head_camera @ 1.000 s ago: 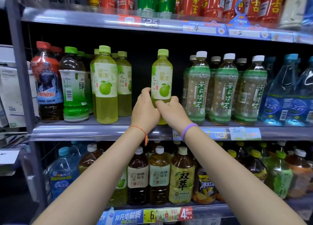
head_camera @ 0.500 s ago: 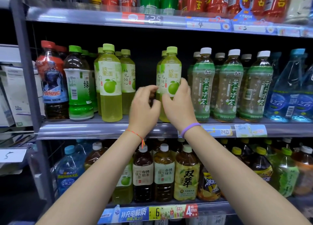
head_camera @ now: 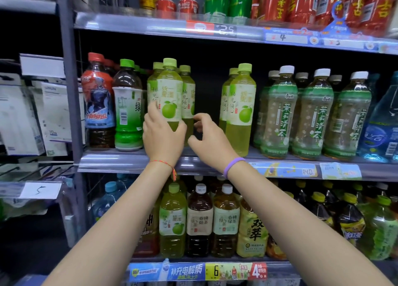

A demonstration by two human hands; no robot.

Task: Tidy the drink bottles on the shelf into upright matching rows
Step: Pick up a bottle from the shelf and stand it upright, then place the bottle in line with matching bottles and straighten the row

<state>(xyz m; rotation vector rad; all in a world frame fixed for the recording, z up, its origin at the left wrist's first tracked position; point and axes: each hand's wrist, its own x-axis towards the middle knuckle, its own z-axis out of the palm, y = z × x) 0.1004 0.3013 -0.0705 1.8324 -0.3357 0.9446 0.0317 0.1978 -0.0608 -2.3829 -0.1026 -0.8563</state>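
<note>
On the middle shelf (head_camera: pixel 120 160) a light-green pomelo drink bottle (head_camera: pixel 170 91) stands upright at the front of a small group of matching bottles (head_camera: pixel 187 96). My left hand (head_camera: pixel 162 139) grips its lower half, thumb across the front. My right hand (head_camera: pixel 207 141) hovers just right of it in a dark gap, fingers loosely curled, holding nothing. Right of the gap, another pomelo bottle (head_camera: pixel 242 104) stands upright in front of a matching one (head_camera: pixel 225 100).
Left of the group stand a dark green-tea bottle (head_camera: pixel 128 106) and a red-capped bottle (head_camera: pixel 98 100). Jasmine tea bottles (head_camera: pixel 280 113) and blue water bottles (head_camera: pixel 381 130) fill the right. Cans (head_camera: pixel 216 1) line the shelf above; more bottles (head_camera: pixel 199 221) stand below.
Both hands let go of the pomelo bottle, now standing right of the gap, and moved left. My left hand has taken hold of the front bottle of the left group.
</note>
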